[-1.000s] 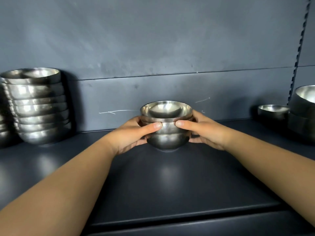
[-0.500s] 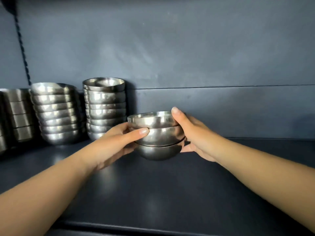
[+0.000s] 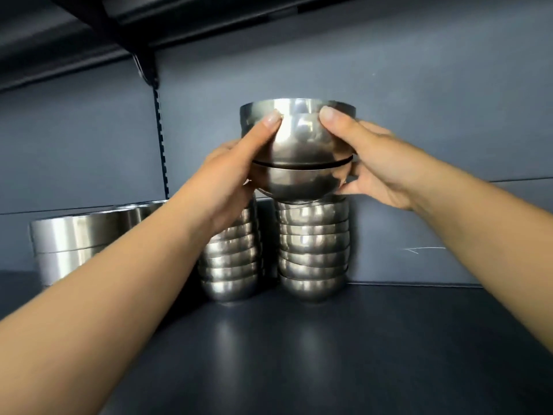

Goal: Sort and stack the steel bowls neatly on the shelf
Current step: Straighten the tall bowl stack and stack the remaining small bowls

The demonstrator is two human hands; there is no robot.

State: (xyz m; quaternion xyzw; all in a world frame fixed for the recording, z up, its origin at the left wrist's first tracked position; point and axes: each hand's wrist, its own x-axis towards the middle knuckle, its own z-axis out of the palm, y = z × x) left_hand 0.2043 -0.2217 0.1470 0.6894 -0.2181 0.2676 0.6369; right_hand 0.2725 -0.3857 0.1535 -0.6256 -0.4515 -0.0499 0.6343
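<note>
**user_a:** So where did the small nested set of bowls (image 3: 299, 151) end up? Half a second before, the person had it low over the shelf (image 3: 329, 348), off to the right of the stacks.

**user_b:** It went up and over. In this shot it was held right above the right-hand stack (image 3: 314, 253), the bottom bowl just about at the top of that stack. Couldn't tell if it was actually touching or a hair above. That stack stood toward the back edge of the shelf, against the back wall (image 3: 419, 85).

**user_a:** Grip the same?

**user_b:** Pretty much. The left hand (image 3: 230, 178) curled round the left side of the set, thumb pressed on the upper bowl's front. The right hand (image 3: 377, 163) did the same from the right, thumb up near the rim, fingers wrapped behind. Both clamped on it, nothing spread.

**user_a:** And the other stuff?

**user_b:** The left-hand stack (image 3: 230, 265) sat just beside the right one, partly hidden by the left forearm. Further left were the straight-sided steel containers (image 3: 74, 244). The view had also swung up since before, so the upper shelf's underside (image 3: 89, 31) and its bracket (image 3: 148, 70) showed.
</note>
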